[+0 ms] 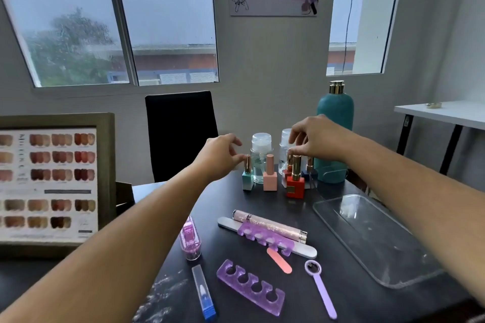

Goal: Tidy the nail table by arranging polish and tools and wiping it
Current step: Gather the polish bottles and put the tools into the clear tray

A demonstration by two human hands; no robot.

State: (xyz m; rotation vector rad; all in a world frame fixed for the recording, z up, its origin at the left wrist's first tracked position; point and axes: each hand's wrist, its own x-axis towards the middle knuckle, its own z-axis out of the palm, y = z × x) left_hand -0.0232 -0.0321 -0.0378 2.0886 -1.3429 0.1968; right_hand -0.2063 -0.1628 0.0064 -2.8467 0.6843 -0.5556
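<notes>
Several polish bottles stand in a group at the far side of the dark table. My left hand pinches the gold cap of the teal polish bottle. To its right stand a pink polish bottle and a red polish bottle. My right hand hovers over the group, its fingertips closed on the cap of a small bottle behind the red one. Tools lie loose in front: two purple toe separators, a grey nail file, a pink pen-shaped tool.
Two clear pump dispensers and a tall teal bottle stand behind the polishes. A clear tray lies at the right. White dust marks the near edge. A framed colour chart is at the left, a black chair behind.
</notes>
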